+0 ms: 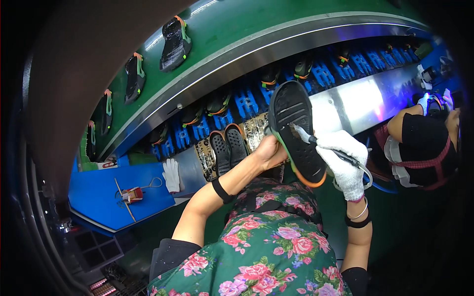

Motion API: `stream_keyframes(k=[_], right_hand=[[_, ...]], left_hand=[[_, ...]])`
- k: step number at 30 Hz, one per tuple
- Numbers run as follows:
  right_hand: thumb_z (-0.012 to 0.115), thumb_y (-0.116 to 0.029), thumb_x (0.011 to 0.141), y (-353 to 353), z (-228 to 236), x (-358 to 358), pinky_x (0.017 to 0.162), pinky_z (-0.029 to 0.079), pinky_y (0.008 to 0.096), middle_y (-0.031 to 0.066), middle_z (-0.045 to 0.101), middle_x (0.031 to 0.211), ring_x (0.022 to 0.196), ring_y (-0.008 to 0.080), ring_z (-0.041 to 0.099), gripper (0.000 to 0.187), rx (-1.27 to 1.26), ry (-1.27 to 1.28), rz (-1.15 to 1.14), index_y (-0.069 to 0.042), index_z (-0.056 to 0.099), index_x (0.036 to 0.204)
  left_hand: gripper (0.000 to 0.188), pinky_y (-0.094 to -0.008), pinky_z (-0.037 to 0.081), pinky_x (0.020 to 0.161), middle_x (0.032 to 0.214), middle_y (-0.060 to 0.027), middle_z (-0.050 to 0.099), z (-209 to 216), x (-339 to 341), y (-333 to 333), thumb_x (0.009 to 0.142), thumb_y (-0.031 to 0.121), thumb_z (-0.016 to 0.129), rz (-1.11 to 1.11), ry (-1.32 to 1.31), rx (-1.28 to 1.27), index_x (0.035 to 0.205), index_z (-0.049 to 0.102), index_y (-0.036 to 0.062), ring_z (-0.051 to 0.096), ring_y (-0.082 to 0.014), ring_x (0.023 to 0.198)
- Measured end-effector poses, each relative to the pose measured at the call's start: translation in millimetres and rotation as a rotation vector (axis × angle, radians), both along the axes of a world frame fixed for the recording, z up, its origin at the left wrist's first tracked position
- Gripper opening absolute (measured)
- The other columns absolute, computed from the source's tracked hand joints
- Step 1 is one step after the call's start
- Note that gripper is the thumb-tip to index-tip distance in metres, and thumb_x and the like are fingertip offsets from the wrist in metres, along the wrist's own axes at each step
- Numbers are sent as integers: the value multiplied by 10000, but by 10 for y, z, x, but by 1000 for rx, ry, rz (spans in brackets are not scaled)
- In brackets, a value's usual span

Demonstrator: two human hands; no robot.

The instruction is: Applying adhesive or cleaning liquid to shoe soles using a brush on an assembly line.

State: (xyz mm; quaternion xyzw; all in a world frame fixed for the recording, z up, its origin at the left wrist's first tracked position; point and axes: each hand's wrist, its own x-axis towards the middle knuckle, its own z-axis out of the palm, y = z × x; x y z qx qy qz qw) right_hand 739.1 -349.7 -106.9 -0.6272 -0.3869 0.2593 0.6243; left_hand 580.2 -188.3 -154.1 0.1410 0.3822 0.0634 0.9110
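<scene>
A black shoe sole [290, 111] with a green and orange edge stands tilted in front of me, its broad face toward me. My bare left hand [272, 152] is closed on its left edge; some fingers are hidden behind the sole. In a white knit glove, my right hand [344, 160] grips a brush [307, 136] with a dark handle and a thin tube or cord at its back end. Its pale bristle tip touches or nearly touches the middle of the sole, where the surface looks wet. A pair of black perforated soles [228, 148] rests on the bench left of my left hand.
Behind runs a metal-edged green conveyor [232, 42] carrying several soles [176, 43]. Below it, blue racks [246, 102] hold dark shoes. A blue side table [98, 190] bears a small red item [132, 195]; a white glove [171, 175] lies beside it. Another person [419, 140] works at right.
</scene>
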Motion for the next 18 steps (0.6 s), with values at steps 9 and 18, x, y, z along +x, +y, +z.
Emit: stream_keyframes(k=[9,18], right_hand=[[817,-6,792,-53,96,-36,752,578,355,119,787,1001,843,256,738,232,136,-313,-41,-28,785,1020],[821,20,758,-101,270,-18,725,579,339,129,787,962,800,246,730,195,174,-458,-220,-21,783,946]], left_hand=[[504,-548,603,981,1325,-292,628,-33,-186,57,1110,360,464,-74,-149,35,1394,541,-49,672,-427,1165],[718,-507,542,1056,1331,-209,676,-191,-164,-41,879,466,637,85,-420,-218,1418,582,-4,676,-371,1184]])
